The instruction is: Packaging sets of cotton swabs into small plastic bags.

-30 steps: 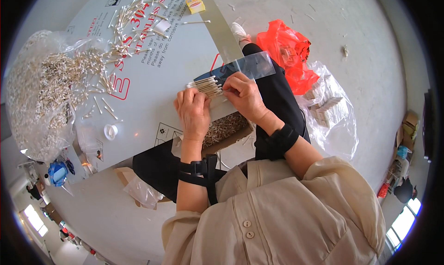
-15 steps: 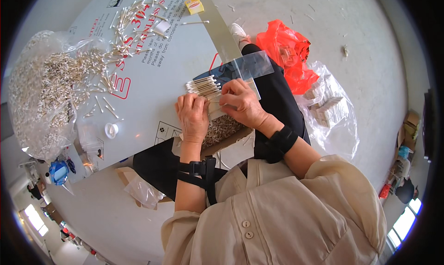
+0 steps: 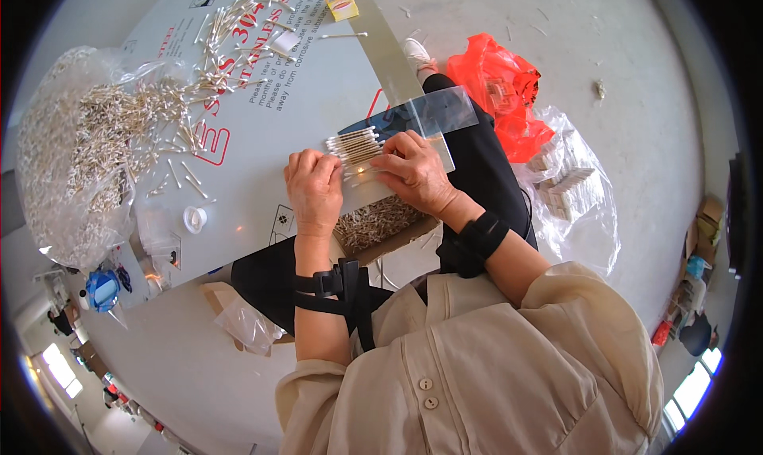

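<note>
Curling beside cotton swabs [image 3: 354,145] at the grey table [image 3: 248,186] over pale floor [image 3: 653,129], fingers [image 3: 394,164] hide their grip.

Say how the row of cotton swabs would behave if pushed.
The row of cotton swabs would probably spread or roll, looking slim and unbound. Each is likely light and fairly stiff, being thin and straight.

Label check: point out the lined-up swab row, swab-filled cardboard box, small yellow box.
Swab row [image 3: 354,145], head view: middle sticks.
Cardboard box [image 3: 400,243], head view: near wall.
Yellow box [image 3: 342,7], head view: middle.
</note>
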Demonstrator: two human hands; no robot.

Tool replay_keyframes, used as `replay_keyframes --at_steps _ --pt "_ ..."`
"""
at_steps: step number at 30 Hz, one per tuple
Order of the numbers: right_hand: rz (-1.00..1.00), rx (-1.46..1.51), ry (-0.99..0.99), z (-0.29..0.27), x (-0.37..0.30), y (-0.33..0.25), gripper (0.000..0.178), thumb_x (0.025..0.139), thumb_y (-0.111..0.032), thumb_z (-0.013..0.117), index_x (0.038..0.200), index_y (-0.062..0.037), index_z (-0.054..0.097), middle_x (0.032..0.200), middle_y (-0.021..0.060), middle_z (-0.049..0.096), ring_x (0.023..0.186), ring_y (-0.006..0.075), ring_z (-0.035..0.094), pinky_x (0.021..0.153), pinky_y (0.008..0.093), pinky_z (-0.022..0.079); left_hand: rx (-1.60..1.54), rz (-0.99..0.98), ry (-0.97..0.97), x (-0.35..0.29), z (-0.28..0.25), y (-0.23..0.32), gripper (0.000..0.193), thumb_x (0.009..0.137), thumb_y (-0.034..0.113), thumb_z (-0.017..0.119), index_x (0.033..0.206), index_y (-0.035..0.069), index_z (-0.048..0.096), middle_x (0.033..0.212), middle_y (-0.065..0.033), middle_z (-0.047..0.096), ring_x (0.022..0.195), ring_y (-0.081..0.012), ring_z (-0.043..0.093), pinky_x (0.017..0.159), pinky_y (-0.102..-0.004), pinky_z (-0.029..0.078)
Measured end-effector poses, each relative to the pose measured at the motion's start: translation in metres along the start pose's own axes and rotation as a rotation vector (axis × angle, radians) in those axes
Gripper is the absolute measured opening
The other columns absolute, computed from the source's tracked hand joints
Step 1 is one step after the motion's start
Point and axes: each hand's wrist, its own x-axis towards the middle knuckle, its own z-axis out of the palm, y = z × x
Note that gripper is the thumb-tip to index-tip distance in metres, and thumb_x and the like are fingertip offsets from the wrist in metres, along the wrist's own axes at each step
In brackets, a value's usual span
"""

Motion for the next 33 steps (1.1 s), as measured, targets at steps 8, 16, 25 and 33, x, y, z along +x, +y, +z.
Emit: replay_keyframes --at_steps 8,16,25,33 --pt "-0.013 -0.038 -0.014 0.004 0.0 0.003 0.015 0.069 -0.013 0.075 0.083 -0.0102 0.069 0.088 0.0052 0.055 0.085 0.0257 0.056 0.075 0.0381 0.048 -0.014 0.029 -0.096 0.004 0.001 -0.001 0.018 0.069 0.002 0.073 0.079 0.009 0.06 0.083 -0.0025 0.056 0.085 -0.0258 0.054 0.077 -0.0387 0.043" --pt "-0.008 -0.048 0.02 0.006 0.002 0.005 0.011 0.07 -0.012 0.074 0.078 -0.0114 0.068 0.085 0.0039 0.056 0.083 0.0253 0.057 0.071 0.0377 0.049 -0.069 -0.009 -0.249 0.0 -0.028 -0.009 0.016 0.071 0.001 0.07 0.078 0.006 0.057 0.081 -0.0055 0.055 0.084 -0.0287 0.052 0.076 -0.0402 0.044" --pt "0.085 0.146 0.18 0.009 0.003 0.007 0.011 0.075 -0.004 0.07 0.084 -0.006 0.067 0.088 0.0088 0.056 0.085 0.0277 0.058 0.072 0.0347 0.05 0.011 -0.043 -0.241 -0.015 -0.024 0.028 0.065 0.074 0.019 0.074 0.132 0.005 0.049 0.137 -0.0165 0.045 0.126 -0.0359 0.042 0.104 -0.049 0.036" --pt "0.36 0.505 0.323 0.006 0.005 -0.007 0.017 0.091 0.001 0.056 0.107 0.0015 0.059 0.116 0.0114 0.053 0.102 0.0191 0.057 0.088 0.0272 0.046 0.23 -0.004 -0.374 -0.019 0.019 0.042 0.092 0.08 0.041 0.07 0.151 0.005 0.024 0.159 -0.0136 0.02 0.148 -0.0287 0.017 0.118 -0.0535 0.012"
